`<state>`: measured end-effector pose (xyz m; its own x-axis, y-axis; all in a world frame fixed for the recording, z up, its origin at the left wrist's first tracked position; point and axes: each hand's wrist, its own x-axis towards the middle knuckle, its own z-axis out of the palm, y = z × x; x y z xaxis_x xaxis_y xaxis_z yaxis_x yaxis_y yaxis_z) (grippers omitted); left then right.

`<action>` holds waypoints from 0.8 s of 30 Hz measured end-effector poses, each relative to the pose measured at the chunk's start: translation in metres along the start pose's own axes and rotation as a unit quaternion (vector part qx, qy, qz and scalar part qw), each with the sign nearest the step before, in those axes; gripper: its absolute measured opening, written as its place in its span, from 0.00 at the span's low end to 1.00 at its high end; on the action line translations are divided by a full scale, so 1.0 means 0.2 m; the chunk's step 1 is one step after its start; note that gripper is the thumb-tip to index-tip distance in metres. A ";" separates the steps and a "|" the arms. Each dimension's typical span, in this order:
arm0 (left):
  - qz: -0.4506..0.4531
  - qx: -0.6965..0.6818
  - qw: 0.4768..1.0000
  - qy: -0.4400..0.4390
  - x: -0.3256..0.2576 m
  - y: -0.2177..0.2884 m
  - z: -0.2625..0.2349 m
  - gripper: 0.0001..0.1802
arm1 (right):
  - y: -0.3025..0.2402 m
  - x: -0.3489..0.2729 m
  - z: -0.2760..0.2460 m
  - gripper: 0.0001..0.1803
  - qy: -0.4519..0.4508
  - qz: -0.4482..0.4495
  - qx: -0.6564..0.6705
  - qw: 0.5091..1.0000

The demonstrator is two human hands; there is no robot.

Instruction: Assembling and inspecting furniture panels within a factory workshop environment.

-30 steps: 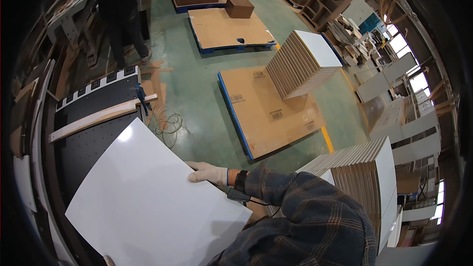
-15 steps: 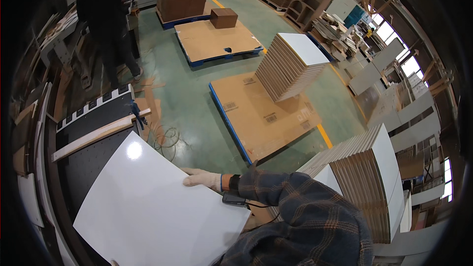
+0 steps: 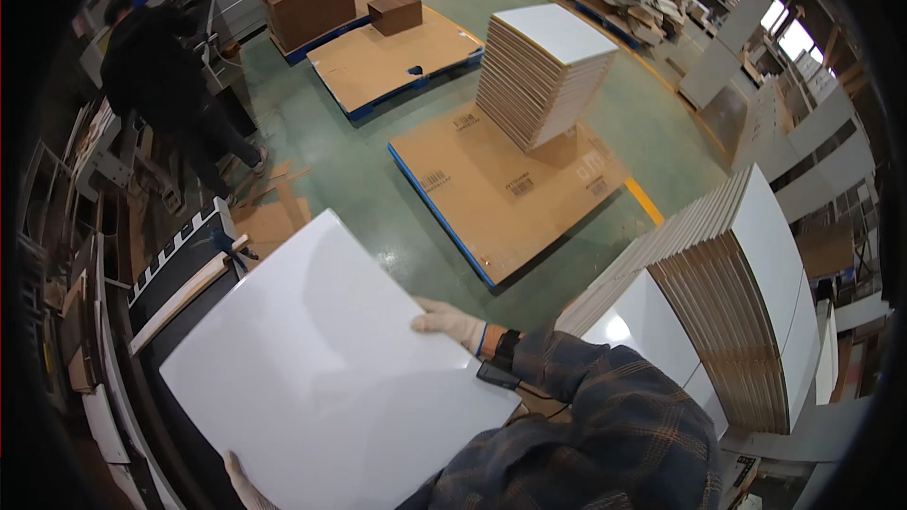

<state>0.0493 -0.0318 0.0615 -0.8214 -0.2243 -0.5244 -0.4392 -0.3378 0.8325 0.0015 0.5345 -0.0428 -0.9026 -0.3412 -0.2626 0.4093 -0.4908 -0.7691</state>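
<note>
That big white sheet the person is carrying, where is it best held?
Probably at two opposite edges, coming from the sides. The white sheet is wide, thin and lies nearly flat, so there is no other grip. The right hand grips its far right edge; the left hand takes the near edge.

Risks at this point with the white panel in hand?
1. The white panel is held only at its edges by the right hand and left hand; it may slip or tilt.
2. Its far corner could clip the striped machine edge.
3. Another person works nearby.
</note>
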 end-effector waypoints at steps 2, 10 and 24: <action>0.006 -0.043 0.999 -0.020 0.03 0.00 0.21 0.38 | -0.09 -0.11 -0.12 0.47 0.020 -0.047 -0.006 0.999; 0.002 0.053 0.986 -0.159 0.29 0.20 1.16 0.38 | -0.39 -0.43 -0.49 0.50 0.111 -0.134 0.054 0.983; -0.127 0.108 0.927 -0.336 1.20 0.22 2.61 0.35 | -0.86 -0.45 -0.90 0.44 0.328 -0.223 0.069 0.915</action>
<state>-0.3564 0.3763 0.0666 -0.6910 0.4822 -0.5385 -0.6523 -0.0949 0.7520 -0.0118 0.7941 0.0075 -0.8518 0.4501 -0.2680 -0.0480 -0.5766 -0.8156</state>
